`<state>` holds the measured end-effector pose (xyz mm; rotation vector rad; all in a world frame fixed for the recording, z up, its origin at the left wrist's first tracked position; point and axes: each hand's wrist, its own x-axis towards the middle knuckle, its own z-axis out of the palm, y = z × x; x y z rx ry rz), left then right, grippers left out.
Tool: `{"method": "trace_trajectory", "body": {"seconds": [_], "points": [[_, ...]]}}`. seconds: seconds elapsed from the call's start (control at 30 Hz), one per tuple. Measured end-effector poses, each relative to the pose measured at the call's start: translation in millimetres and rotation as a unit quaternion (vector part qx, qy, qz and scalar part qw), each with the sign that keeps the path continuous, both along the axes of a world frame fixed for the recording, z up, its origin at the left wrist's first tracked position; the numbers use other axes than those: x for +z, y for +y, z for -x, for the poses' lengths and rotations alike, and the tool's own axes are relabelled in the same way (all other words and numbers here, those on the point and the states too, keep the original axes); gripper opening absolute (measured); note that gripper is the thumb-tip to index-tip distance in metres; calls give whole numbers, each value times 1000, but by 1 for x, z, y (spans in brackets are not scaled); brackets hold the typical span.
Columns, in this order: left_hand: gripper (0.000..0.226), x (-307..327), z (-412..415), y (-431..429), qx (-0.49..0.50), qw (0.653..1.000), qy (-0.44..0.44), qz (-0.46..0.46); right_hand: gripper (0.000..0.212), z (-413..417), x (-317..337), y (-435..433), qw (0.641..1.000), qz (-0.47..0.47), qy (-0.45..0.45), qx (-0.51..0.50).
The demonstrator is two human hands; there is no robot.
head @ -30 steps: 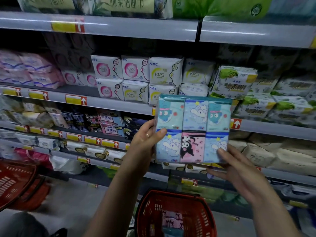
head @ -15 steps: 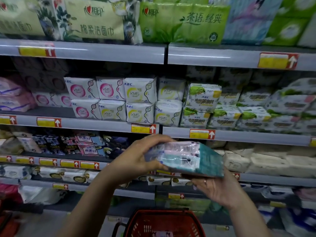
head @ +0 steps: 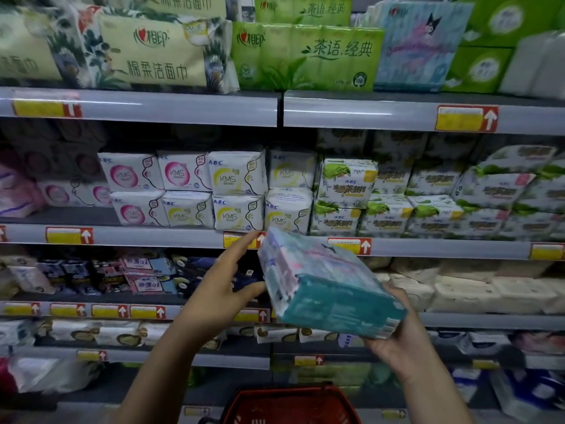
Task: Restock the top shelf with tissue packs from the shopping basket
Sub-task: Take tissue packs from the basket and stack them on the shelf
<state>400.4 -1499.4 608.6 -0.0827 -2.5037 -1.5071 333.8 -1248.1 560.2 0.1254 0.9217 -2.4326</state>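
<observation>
The right hand (head: 394,341) cradles the tissue pack (head: 327,289) from beneath at lower centre, tilted toward the top shelf (head: 351,113) above; the left hand (head: 223,286), fingers spread, touches its edge, probably steadying it.

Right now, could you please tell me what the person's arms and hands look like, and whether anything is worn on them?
Both forearms are bare as far as the picture shows, with no sleeves, watch or bracelet in view. The left hand and the right hand wear no gloves. No ring can be made out on either hand in this picture; several fingers are hidden. The nails are too blurred to describe.
</observation>
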Motion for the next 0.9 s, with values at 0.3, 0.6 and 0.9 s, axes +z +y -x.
{"method": "trace_trajectory", "body": {"seconds": [0.3,0.6,0.9], "points": [[61,6,-11,3,41,890,-176,-420,98,-11,21,1,975,-129,181,6],[49,5,-15,-1,21,898,-126,-422,86,-18,26,-10,961,-177,214,-12],[79,-1,-20,-4,6,901,-96,-423,96,-29,30,-13,955,-204,215,6]]}}
